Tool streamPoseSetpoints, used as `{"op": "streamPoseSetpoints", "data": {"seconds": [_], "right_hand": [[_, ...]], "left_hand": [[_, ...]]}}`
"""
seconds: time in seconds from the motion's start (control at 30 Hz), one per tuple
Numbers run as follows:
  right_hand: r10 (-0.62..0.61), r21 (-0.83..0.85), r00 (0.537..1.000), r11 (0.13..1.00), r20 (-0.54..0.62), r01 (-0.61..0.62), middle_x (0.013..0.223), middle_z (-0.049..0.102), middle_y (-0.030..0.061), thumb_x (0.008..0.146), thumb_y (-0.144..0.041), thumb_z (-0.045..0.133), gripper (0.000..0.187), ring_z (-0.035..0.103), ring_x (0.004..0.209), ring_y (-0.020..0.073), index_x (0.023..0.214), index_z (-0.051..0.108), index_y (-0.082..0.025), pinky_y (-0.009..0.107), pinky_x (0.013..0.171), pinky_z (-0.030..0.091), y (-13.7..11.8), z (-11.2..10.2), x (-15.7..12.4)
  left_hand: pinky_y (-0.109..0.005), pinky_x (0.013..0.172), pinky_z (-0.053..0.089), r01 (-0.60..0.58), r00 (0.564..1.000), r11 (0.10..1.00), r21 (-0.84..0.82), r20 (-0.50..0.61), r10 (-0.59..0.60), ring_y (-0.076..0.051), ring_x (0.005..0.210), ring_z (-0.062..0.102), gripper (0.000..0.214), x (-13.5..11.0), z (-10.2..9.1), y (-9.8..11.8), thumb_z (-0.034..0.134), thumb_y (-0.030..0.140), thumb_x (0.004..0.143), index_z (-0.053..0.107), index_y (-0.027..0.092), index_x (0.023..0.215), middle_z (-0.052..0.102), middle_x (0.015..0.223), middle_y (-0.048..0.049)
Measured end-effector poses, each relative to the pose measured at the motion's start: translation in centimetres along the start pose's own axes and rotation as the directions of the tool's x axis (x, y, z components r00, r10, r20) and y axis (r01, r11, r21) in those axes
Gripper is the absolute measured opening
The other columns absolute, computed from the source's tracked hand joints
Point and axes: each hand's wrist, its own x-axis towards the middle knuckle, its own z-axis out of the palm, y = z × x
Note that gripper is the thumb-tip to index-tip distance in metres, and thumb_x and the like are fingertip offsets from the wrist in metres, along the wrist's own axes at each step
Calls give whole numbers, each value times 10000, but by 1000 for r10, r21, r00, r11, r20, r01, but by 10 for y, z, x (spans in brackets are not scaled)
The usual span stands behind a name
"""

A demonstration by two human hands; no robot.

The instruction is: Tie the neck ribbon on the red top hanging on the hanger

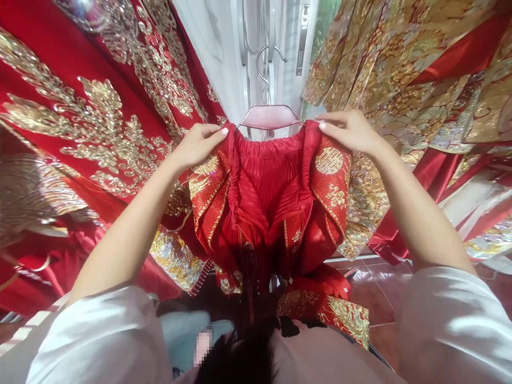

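Observation:
A red skirt (276, 192) with gold embroidery hangs from a pink hanger (270, 116) straight ahead of me. My left hand (199, 144) pinches the left end of the skirt's waistband at the hanger's left tip. On the other side, my right hand (349, 130) is closed on the waistband's right corner by the hanger's right tip. The hanger's metal hook (264, 66) rises toward a white door behind it.
A red robe (88, 117) with heavy gold embroidery hangs close on the left. A gold and red robe (412, 69) hangs close on the right. A white door (224, 42) with a metal handle (302, 37) stands behind. Reddish floor tiles (376, 288) show below.

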Motion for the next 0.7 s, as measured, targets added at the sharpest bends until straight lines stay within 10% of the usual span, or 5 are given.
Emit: {"op": "streamPoseSetpoints", "data": {"seconds": [0.2,0.4,0.53,0.7], "right_hand": [[22,224,992,973,127,-50,974,712,33,737,-616,617,524,638,932,247,1038,718,-199,389,880,488,5,-11,-29],[249,558,948,766,199,-319,739,709,87,475,-684,758,636,596,595,181,823,735,-153,344,637,501,40,1,-21],[333,450,941,852,-68,-269,688,696,105,505,-717,714,603,567,559,170,689,723,-143,326,575,468,46,7,-28],[198,279,930,954,-309,-110,1001,713,120,740,-486,666,423,666,868,225,1003,719,-159,405,835,507,33,5,-55]], "left_hand": [[-276,710,454,-68,992,995,-70,-113,60,-191,780,580,441,-9,9,-15,508,583,817,670,173,799,666,773,-40],[-306,743,496,21,991,980,-198,-125,-46,-218,871,623,502,-11,11,-22,606,658,712,726,186,838,712,824,-57],[-299,740,504,38,994,974,-224,-95,-60,-212,874,637,489,-16,6,-20,641,631,695,727,182,869,718,830,-55],[-324,837,485,27,997,970,-241,-68,-44,-211,907,627,432,-23,3,-13,692,512,694,706,180,971,714,967,-41]]}}
